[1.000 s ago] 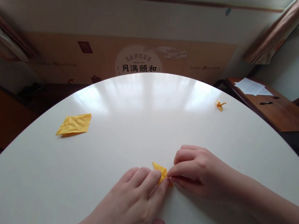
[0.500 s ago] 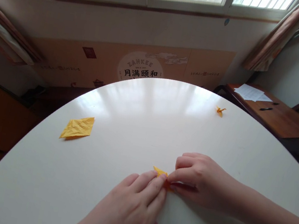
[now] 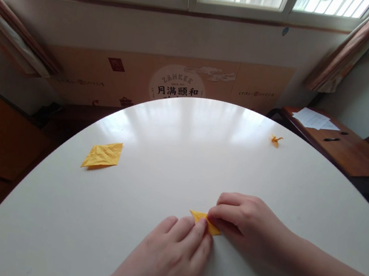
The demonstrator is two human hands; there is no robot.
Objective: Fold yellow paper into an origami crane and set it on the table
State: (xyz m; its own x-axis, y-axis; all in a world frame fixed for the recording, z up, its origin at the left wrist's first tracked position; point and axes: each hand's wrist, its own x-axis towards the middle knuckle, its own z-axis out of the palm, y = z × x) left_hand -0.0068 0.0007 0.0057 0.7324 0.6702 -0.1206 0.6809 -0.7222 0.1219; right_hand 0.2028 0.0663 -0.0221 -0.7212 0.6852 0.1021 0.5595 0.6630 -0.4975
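Observation:
A small piece of folded yellow paper lies on the white table between my hands, with a pointed corner out to the left. My left hand comes in from below, its fingers close together and their tips holding the paper down. The left thumb is mostly hidden. At the paper's upper right edge, my right hand has its fingers curled, with the fingertips closed on the paper. Part of the paper is covered by both hands' fingertips.
On the round white table, a creased yellow paper sheet lies at the left. A small orange-yellow paper crane stands near the far right edge. Beyond, white papers rest on a brown wooden table. Windows line the back wall.
The right fingertips have come down closer to the paper, and more of its lower right part shows. The whole view has shifted slightly. The left hand still presses the paper.

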